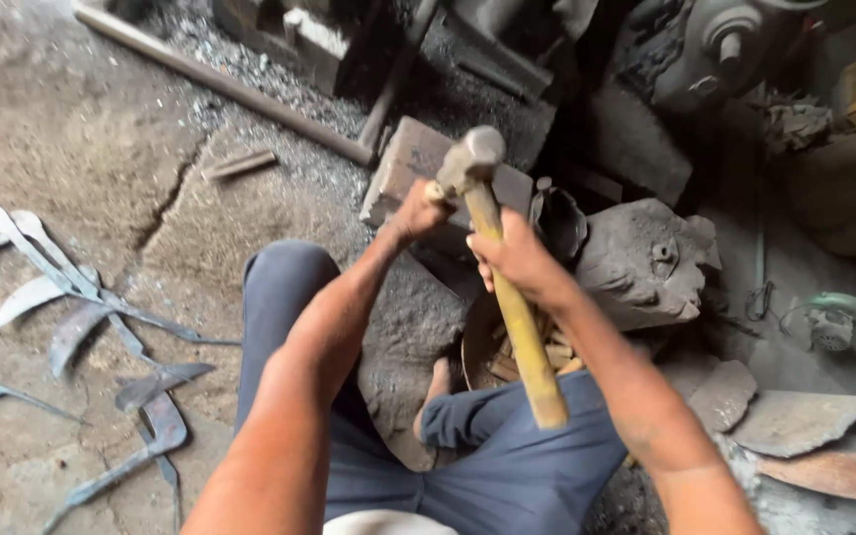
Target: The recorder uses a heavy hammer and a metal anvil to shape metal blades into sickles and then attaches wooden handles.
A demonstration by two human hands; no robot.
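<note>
My right hand (519, 260) wraps the yellow wooden-handled steel hammer (495, 248) mid-shaft for control, while my left hand (418, 210) pinches just beneath its head, steadying it.

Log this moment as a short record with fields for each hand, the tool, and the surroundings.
right hand: gripping the yellow handle of the hammer
left hand: up by the hammer head; what it holds is hidden
hammer: head raised over a block
floor, left: curved metal blades scattered on the ground
person: seated, blue trousers, bare foot
</note>
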